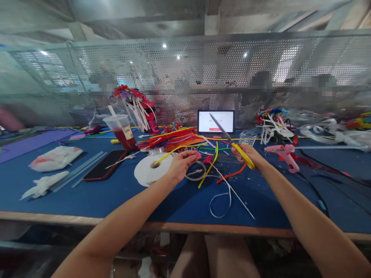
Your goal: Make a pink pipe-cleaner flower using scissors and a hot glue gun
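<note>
My right hand (245, 153) is closed around the yellow handles of a pair of scissors (228, 139), whose blades point up and to the left. My left hand (183, 163) pinches a thin pink pipe cleaner (193, 151), held just above the blue table (116, 193). A yellow pipe cleaner (171, 153) runs from under my left hand toward a roll of white ribbon (150, 170). A clear tape ring (196, 171) lies between my hands. White ribbon strands (228, 193) trail toward the front edge.
A pile of coloured pipe cleaners (174, 138) lies behind my hands, with a tablet (216, 121) upright beyond. A drink cup (121, 131), a phone (106, 164) and a pink glue gun (284, 154) sit nearby. A perforated metal screen (203, 69) backs the table; people sit behind it.
</note>
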Demonstrator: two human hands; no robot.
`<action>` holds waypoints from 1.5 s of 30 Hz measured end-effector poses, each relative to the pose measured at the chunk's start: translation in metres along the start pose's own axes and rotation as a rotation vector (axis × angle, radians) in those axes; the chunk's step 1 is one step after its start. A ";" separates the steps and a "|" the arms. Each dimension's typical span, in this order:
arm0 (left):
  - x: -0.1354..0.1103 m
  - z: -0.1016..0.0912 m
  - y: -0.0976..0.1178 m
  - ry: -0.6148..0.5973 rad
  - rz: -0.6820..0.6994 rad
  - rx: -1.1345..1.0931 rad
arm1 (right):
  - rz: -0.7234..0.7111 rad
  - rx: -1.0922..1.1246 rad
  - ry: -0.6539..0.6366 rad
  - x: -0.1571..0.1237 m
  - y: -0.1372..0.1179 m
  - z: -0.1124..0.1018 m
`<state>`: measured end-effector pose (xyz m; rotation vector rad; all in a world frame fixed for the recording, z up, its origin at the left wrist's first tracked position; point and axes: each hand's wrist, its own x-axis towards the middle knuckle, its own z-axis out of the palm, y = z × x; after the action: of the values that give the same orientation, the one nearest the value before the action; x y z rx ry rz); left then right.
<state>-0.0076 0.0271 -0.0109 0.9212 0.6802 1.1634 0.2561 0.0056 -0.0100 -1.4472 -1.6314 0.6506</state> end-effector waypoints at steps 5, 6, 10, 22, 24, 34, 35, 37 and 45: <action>0.000 0.000 0.000 0.002 0.004 -0.014 | -0.060 -0.155 -0.227 -0.016 -0.019 0.028; 0.000 0.000 0.000 0.006 0.008 -0.014 | -0.078 -0.253 -0.232 -0.018 -0.022 0.030; 0.000 0.000 0.002 0.023 0.035 -0.030 | -0.096 -0.537 -0.245 -0.025 -0.030 0.028; -0.001 0.000 0.006 0.071 0.033 -0.105 | -0.210 -0.960 -0.149 -0.033 -0.037 0.031; -0.001 0.001 0.006 0.062 0.039 -0.102 | -0.227 -0.994 -0.154 -0.033 -0.038 0.032; -0.003 0.004 0.006 0.034 0.054 -0.069 | -0.232 -1.041 -0.171 -0.034 -0.044 0.036; -0.003 0.004 0.006 0.033 0.054 -0.066 | -0.231 -1.043 -0.171 -0.034 -0.044 0.036; -0.004 0.004 0.006 0.025 0.052 -0.061 | -0.227 -1.051 -0.171 -0.034 -0.044 0.036; -0.004 0.004 0.006 0.023 0.054 -0.063 | -0.227 -1.039 -0.156 -0.034 -0.043 0.035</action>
<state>-0.0079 0.0233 -0.0035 0.8790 0.6372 1.2388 0.2026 -0.0308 -0.0012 -1.8645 -2.3723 -0.3083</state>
